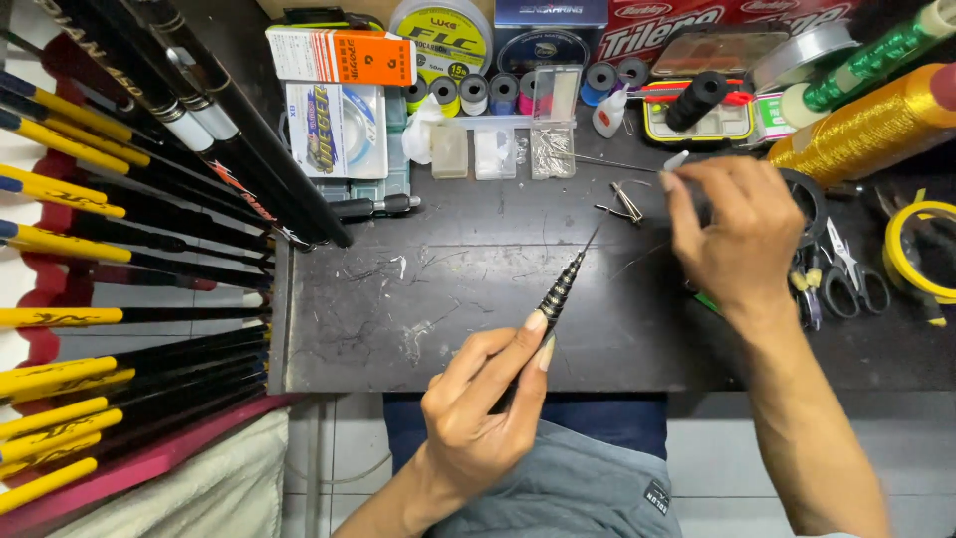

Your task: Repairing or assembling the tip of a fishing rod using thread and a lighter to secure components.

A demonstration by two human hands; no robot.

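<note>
— What's nearest?
— I see the left hand (478, 408) pinching one black banded rod tip (560, 291), angled up off the worktop (448, 299), I judge to keep its fine end free; one only.
— Further out?
— The right hand (737, 239) nips something small and pale, which I can't identify; beyond sit three clear boxes (495, 152) and two gold thread spools (876, 125).

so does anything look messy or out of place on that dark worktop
Mostly orderly. The worktop is scuffed, with pale scratches and flecks in the middle. A few loose metal pins lie askew beside the right hand. The left hand holds a thin black rod tip. No spill shows.
</note>
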